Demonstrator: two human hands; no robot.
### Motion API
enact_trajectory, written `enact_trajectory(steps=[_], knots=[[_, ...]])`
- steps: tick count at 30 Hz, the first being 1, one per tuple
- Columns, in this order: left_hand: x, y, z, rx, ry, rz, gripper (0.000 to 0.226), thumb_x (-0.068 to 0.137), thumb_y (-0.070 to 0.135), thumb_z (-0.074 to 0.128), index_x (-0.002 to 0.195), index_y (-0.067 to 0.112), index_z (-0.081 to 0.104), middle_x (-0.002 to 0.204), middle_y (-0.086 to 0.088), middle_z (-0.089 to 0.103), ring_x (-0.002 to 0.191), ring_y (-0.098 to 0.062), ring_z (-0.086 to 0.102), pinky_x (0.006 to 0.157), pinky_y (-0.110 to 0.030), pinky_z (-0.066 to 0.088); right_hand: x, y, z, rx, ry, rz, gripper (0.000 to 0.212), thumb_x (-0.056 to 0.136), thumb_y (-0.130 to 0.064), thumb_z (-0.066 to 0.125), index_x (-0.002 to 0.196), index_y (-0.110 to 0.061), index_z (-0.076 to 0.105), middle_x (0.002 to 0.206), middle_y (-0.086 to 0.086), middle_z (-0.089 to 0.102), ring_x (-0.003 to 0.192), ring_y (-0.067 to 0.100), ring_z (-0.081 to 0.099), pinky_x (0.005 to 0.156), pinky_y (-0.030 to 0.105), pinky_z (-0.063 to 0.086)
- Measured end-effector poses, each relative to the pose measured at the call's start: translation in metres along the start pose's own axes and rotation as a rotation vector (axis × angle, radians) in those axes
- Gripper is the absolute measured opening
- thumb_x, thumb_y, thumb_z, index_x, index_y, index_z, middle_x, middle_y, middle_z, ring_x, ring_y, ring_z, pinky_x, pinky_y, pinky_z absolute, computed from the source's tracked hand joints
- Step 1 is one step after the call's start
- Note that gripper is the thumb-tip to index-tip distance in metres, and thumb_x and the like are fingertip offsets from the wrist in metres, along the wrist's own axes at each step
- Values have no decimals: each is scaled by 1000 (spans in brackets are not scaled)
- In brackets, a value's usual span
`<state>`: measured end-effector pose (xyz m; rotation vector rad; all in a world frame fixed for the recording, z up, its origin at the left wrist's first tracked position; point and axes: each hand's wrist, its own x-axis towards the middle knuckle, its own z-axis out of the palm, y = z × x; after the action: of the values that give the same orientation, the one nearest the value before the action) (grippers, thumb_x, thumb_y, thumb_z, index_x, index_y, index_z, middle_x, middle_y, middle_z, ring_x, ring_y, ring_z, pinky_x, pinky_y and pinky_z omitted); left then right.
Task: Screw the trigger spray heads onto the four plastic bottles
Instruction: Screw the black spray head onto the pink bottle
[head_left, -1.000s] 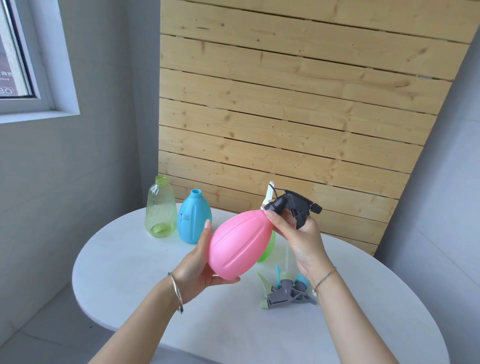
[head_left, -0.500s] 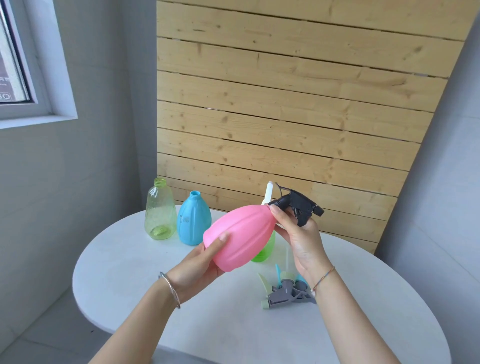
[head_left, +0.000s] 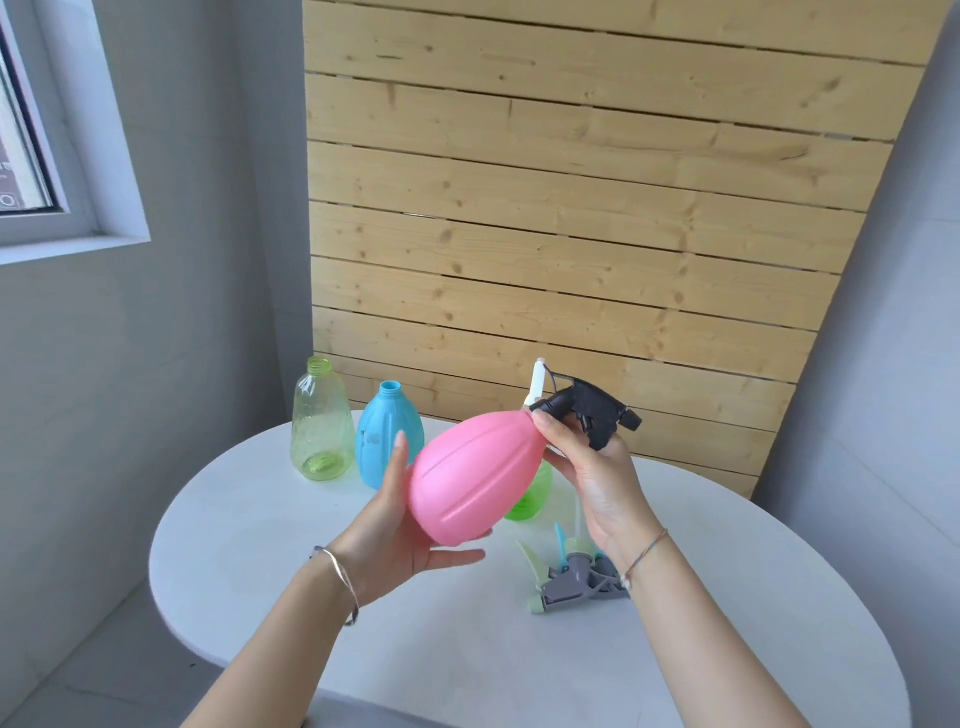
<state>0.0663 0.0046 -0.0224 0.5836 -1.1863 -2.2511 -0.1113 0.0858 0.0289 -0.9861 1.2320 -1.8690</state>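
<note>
Pink bottle (head_left: 467, 473) is held in the air over the middle of the desk (head_left: 260, 545), tilted with its neck up and to the right, which puts the neck within reach of the turning hand. Left hand (head_left: 395, 535) cradles the base: palm under it, fingers spread and mostly straight along the far side, probably to steady the bottle or turn it against the cap. Right hand (head_left: 592, 467) pinches the collar of the black trigger spray head (head_left: 587, 410), which sits on the neck. Likely mid-tightening; whether the thread is fully seated can't be told. Clear yellow-green bottle (head_left: 318, 421) and blue bottle (head_left: 387, 436) stand upright and uncapped near the far left edge, just beside each other. Green bottle (head_left: 530, 499) stands mostly hidden behind the pink one. Loose spray heads (head_left: 571, 577) lie in a pile right of centre, below the right wrist, close by for the next bottles.
</note>
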Motion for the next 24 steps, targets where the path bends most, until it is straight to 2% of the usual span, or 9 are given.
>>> enact_trajectory(steps=[2,4,6,9,11,13,16,19,24], knots=[[1,-2,0,26,27,23,58,67,68,55,112,32,64,107,-8,74,100,-31,69,72,-42,60,0,0,0,9,11,4,12,78,-12,71,90,-13,71,95,5,72,95,17,67,96,39,51],[1,0,0,34,43,125,70,66,56,71,126,25,54,114,-2,72,104,-20,68,77,-32,59,1,0,-2,49,30,19,13,80,-11,70,93,-12,69,101,9,71,100,19,65,97,39,51],[-2,2,2,22,11,152,82,59,50,82,128,19,51,117,-2,70,108,-18,66,81,-28,57,1,-1,-1,67,21,17,14,81,-9,69,94,-10,67,104,11,69,103,22,64,98,40,50],[-4,1,-1,-18,-25,-50,71,66,74,56,121,30,55,116,-10,70,107,-36,65,77,-45,58,0,-2,1,77,-12,-6,13,80,-7,68,93,-10,67,103,11,69,99,18,65,97,38,49],[-4,-1,-3,-14,-39,-128,73,66,79,47,120,31,57,115,-13,70,106,-41,64,71,-47,59,0,-3,2,77,-26,6,18,80,-8,68,98,-8,68,106,11,70,100,18,65,97,36,49],[-3,-1,-1,9,-26,-121,69,64,77,50,114,31,61,107,-13,72,99,-37,68,64,-41,61,-1,-4,1,82,-43,23,24,78,-10,69,102,-6,67,107,11,70,101,18,64,95,35,50],[-3,-1,5,35,39,8,58,63,69,58,109,34,61,100,-9,75,90,-29,71,63,-34,60,-2,-5,1,106,-47,20,30,70,-18,72,98,-8,68,107,10,71,101,17,65,94,34,50],[1,-2,6,37,73,105,54,65,61,66,112,35,60,112,-7,68,86,-25,72,65,-35,60,-2,-6,2,121,-24,-16,30,66,-21,73,94,-10,69,104,10,72,100,16,66,97,35,49],[-9,3,0,61,-96,48,62,53,50,85,109,29,68,111,-5,72,94,-25,70,75,-41,60,1,-11,-7,127,-164,28,33,65,-22,74,96,-13,71,98,1,75,100,13,67,83,24,54]])
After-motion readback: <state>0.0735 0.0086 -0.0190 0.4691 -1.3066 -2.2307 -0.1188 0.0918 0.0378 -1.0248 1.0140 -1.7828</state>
